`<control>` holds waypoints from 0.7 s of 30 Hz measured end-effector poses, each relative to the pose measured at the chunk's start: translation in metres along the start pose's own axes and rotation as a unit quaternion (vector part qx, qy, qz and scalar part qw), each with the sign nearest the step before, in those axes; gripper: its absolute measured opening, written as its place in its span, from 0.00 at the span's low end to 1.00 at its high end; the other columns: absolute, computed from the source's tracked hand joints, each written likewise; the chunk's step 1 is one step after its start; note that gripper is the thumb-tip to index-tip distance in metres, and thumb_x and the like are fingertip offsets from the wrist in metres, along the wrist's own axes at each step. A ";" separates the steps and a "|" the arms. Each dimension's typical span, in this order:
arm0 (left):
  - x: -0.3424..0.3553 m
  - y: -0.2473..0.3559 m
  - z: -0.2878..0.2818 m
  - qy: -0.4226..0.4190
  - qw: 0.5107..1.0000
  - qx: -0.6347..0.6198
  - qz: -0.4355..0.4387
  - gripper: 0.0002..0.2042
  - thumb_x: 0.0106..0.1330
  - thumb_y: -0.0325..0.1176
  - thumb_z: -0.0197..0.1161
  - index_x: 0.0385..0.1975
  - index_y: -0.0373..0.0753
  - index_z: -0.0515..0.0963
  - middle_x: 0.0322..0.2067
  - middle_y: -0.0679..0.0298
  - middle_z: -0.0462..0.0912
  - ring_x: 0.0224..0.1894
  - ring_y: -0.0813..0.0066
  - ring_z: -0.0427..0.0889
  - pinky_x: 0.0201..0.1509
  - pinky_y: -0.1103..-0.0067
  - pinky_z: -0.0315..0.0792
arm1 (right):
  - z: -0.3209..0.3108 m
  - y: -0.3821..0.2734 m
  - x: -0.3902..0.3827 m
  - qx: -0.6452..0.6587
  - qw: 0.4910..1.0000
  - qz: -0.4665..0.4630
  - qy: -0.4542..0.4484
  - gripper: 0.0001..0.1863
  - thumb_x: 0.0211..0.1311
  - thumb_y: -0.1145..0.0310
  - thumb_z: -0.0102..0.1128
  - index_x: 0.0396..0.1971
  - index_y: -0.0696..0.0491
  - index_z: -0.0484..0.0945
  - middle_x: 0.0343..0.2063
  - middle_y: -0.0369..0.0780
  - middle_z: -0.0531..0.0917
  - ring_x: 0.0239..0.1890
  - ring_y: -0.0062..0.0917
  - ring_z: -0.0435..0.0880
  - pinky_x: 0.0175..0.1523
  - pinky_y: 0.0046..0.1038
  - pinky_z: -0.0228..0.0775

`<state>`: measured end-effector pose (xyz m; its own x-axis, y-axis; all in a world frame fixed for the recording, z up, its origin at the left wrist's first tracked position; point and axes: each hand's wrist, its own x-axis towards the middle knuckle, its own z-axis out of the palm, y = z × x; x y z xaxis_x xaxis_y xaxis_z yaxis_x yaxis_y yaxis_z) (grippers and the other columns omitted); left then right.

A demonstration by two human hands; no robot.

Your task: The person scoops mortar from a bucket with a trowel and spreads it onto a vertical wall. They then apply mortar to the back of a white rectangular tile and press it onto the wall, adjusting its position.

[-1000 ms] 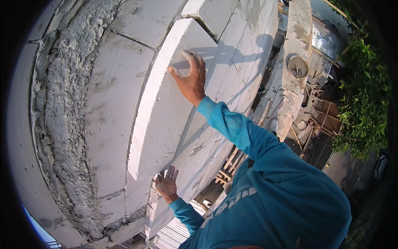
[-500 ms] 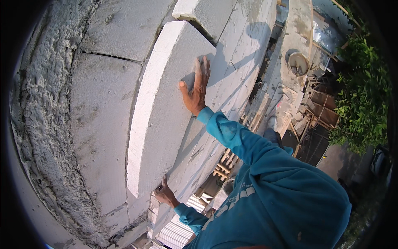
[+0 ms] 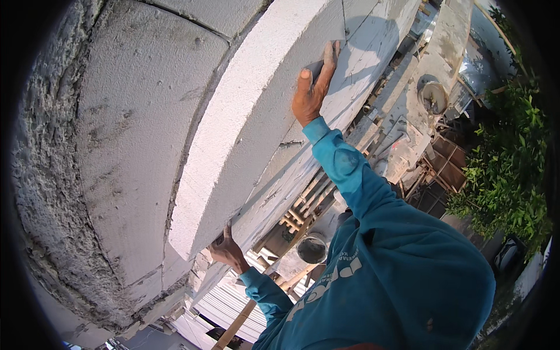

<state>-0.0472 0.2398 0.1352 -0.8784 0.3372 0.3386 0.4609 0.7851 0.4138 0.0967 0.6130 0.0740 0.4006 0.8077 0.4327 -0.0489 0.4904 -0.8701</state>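
Note:
A long white aerated concrete block point(image 3: 233, 111) lies on top of a wall of similar blocks. My right hand point(image 3: 315, 87) is against the block's side face near its far end, with the fingers stretched out and the thumb apart. My left hand point(image 3: 229, 251) holds the block's near lower end; one finger points up along the side face and the other fingers are partly hidden. Left of this block runs a row of greyer blocks point(image 3: 134, 122) with thin dark joints between them. The block's far end lies close to the upper picture edge.
Rough grey mortar point(image 3: 44, 175) runs along the far left. Below the wall on the right are a plank walkway point(image 3: 434, 52) with a round bucket point(image 3: 433, 98), a second bucket point(image 3: 312, 249), bamboo poles point(image 3: 236, 326), corrugated sheets point(image 3: 233, 309) and green foliage point(image 3: 513, 157).
The view has shifted closer to the block. Both hands stay on it, and the gap between its far end and the neighbouring block looks narrower. The second bucket shows more fully.

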 end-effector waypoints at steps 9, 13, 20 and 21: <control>0.011 -0.010 -0.010 -0.067 0.995 0.067 -0.002 0.19 0.57 0.43 0.71 0.31 0.28 0.80 0.32 0.49 0.83 0.32 0.60 0.83 0.38 0.70 0.75 | -0.014 -0.015 0.001 -0.023 0.997 0.030 -0.070 0.50 0.62 0.34 0.41 0.69 0.59 0.41 0.69 0.54 0.42 0.72 0.45 0.42 0.73 0.43 0.39; 0.009 0.019 -0.036 -0.019 0.988 -0.141 -0.054 0.16 0.58 0.36 0.70 0.34 0.27 0.80 0.34 0.52 0.84 0.35 0.71 0.83 0.39 0.77 0.76 | -0.032 -0.042 0.014 0.018 0.999 0.021 -0.040 0.47 0.65 0.39 0.40 0.68 0.60 0.40 0.68 0.57 0.43 0.72 0.47 0.41 0.73 0.43 0.38; 0.017 0.004 -0.046 -0.042 0.990 -0.124 -0.043 0.16 0.59 0.38 0.69 0.33 0.26 0.82 0.29 0.52 0.85 0.33 0.69 0.83 0.40 0.76 0.75 | -0.003 -0.081 0.044 0.058 0.994 -0.073 0.059 0.52 0.62 0.34 0.37 0.68 0.62 0.34 0.66 0.61 0.42 0.69 0.50 0.48 0.73 0.42 0.38; 0.021 0.012 -0.040 -0.046 0.989 -0.134 -0.032 0.16 0.59 0.37 0.69 0.33 0.26 0.82 0.29 0.52 0.85 0.33 0.69 0.83 0.40 0.76 0.75 | 0.008 -0.061 0.058 0.035 0.994 -0.086 0.059 0.53 0.62 0.33 0.37 0.68 0.62 0.32 0.66 0.60 0.43 0.69 0.48 0.49 0.72 0.41 0.41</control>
<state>-0.0546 0.2354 0.1814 -0.9088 0.3477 0.2307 0.4103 0.6440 0.6457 0.1157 0.6327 0.1542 0.5136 0.6674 0.5393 -0.0319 0.6429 -0.7653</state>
